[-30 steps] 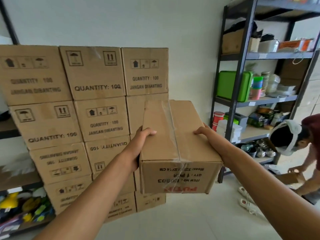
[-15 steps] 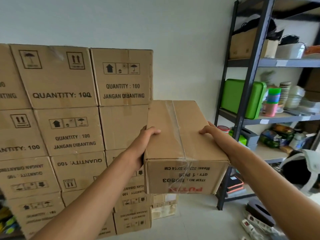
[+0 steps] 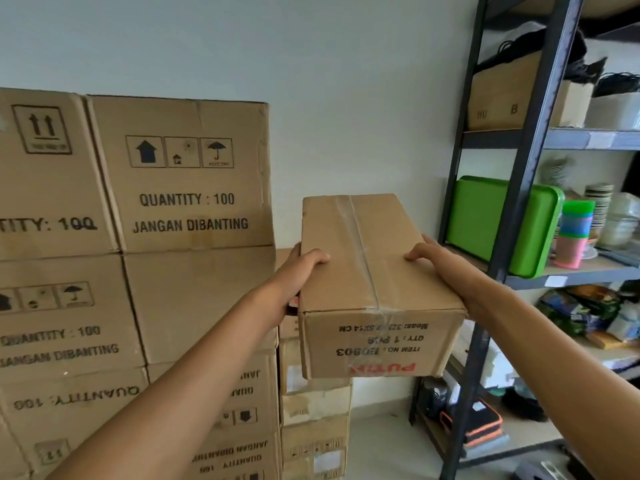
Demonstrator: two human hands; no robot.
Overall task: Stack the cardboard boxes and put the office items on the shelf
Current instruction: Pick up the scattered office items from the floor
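Both forearms reach forward from the bottom edge. Left hand (image 3: 300,271) grips the left side of the box (image 3: 367,271), thumb curled over the top edge, fingers hidden down the side. Right hand (image 3: 437,263) grips the right side the same way, thumb and fingertips hooked over the top. Box is held in the air at chest level, sealed, clear tape along its top seam and down the near end; near-end print reads upside down, "ITEM NO", "QTY : 1 PCS", red lettering below. Contents not visible. Directly under and behind it, a narrow column of small cartons (image 3: 313,410), closed, contents unseen. To the left, touching that column, the carton wall (image 3: 194,178): large closed cartons stacked in rows against the white wall, printed "QUANTITY : 100" and "JANGAN DIBANTING", lower ones upside down. To the right, a dark metal shelf (image 3: 519,188). Bottom level: a black case with orange trim (image 3: 483,427). Next level: packets, blurred. Middle level: a green tray (image 3: 485,220) on edge, stacked coloured cups (image 3: 573,233), stacked bowls behind. Upper level: an open brown box (image 3: 502,95) holding something black.
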